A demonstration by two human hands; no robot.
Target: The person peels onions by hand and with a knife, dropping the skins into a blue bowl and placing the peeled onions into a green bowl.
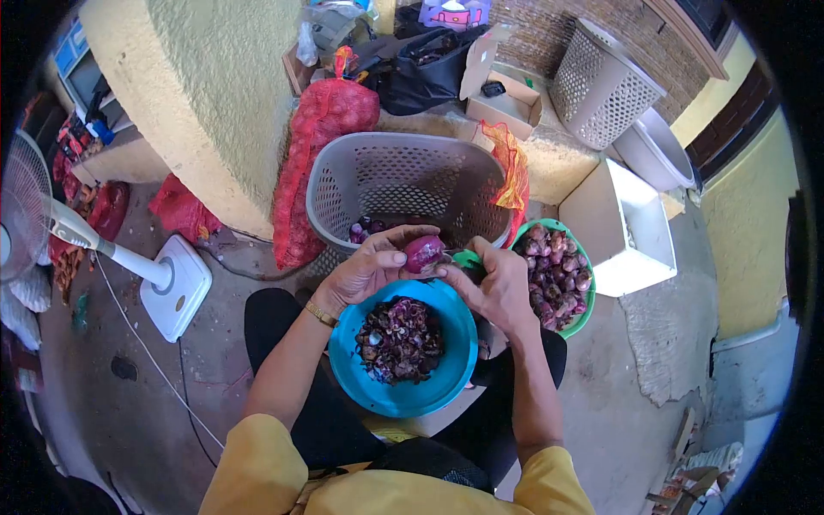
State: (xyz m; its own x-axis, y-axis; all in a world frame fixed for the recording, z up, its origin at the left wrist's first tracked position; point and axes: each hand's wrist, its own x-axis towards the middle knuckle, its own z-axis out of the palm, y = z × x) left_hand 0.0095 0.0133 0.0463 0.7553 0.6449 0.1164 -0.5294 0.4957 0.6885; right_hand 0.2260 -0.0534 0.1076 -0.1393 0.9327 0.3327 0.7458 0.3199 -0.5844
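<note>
A red onion [423,254] is held up over the near side of the basket [322,197], just beyond the far rim of the blue basin [468,360]. By the left hand [356,270] it is pinched between thumb and curled fingers. In the right hand [500,287] a green handle [466,258] is gripped, its thumb brought up close to the onion; what is fitted to the handle cannot be made out clearly. A heap of dark peelings [399,339], with purple and pale scraps, is contained in the basin, which is set between the knees. More onions are seen low inside the basket, partly screened by the left hand. To the right, a green bowl [587,257] is filled with unpeeled onions [549,279], a white box [635,266] placed just beside it. An orange net [512,167] is draped over the basket's right end. Against its left end a full red sack [300,163] is propped upright. Farther left, on the concrete floor, the white base [176,287] of a fan [26,206] is noted.
</note>
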